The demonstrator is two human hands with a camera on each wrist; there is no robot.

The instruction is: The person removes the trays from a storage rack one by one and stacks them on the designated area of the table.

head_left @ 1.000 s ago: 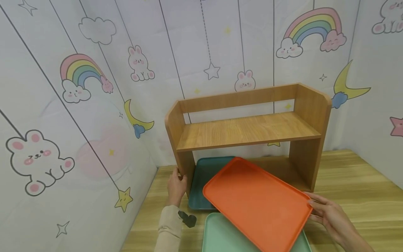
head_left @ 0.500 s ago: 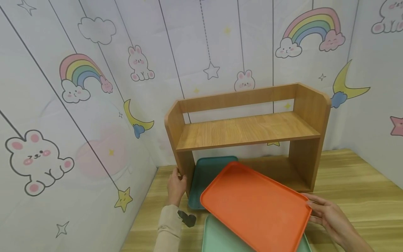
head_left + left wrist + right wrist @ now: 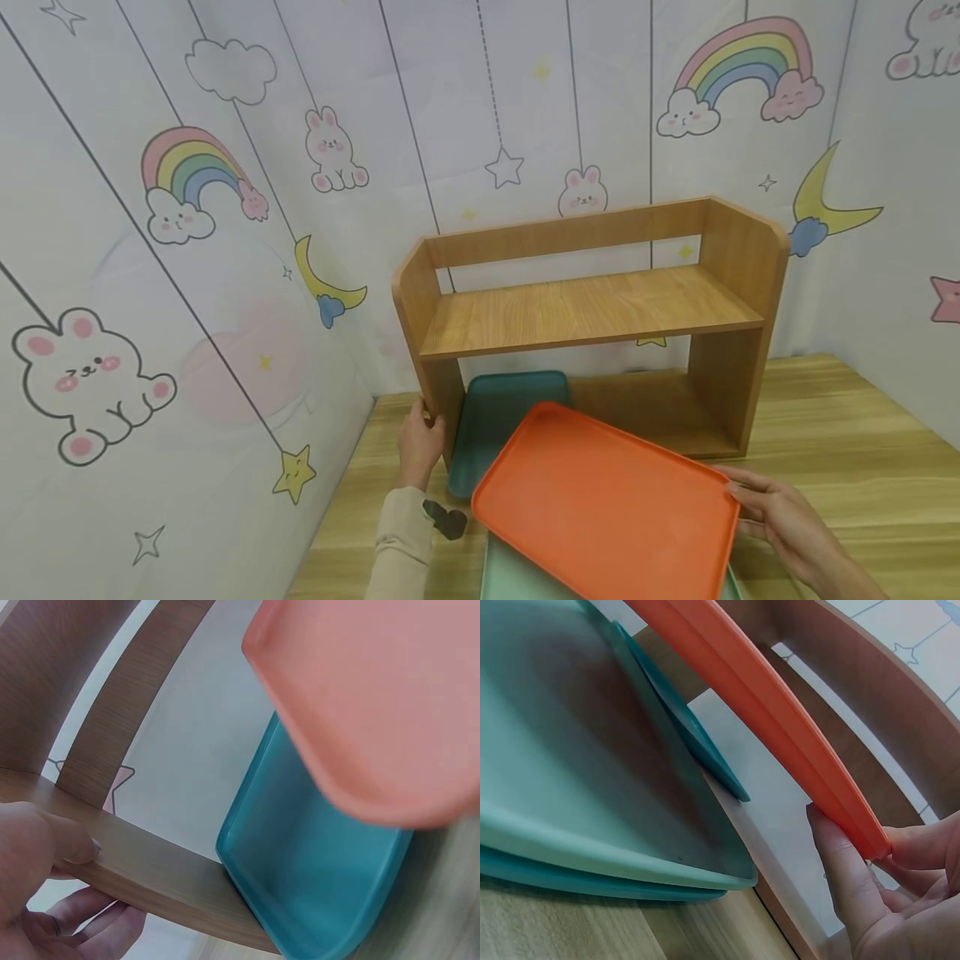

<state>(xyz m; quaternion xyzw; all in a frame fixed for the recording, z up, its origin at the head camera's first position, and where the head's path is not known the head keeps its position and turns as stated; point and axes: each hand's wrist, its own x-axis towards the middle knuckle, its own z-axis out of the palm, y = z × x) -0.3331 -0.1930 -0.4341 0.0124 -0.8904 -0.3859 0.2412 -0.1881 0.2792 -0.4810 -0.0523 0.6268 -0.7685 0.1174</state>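
My right hand (image 3: 780, 517) pinches one corner of an orange tray (image 3: 607, 508), thumb on one face and fingers on the other. The tray hangs tilted over a light green tray (image 3: 517, 575), hiding much of it. At the left, my left hand (image 3: 420, 446) grips the side panel of a wooden desk shelf (image 3: 592, 308); the left wrist view has the thumb and fingers (image 3: 112, 930) on either side of the board. A dark teal tray (image 3: 502, 417) lies in the shelf's lower left, partly covered by the orange one.
In the right wrist view, another teal tray (image 3: 592, 883) sits under the light green tray. The shelf stands on a wood-grain table (image 3: 840, 417) against a cartoon-printed wall cloth (image 3: 525, 100). A dark patch (image 3: 446, 521) shows beside the left sleeve.
My right hand has drawn the orange tray toward me and slightly left, out of the shelf, so more of the teal tray shows. My left hand has stayed on the shelf's side.
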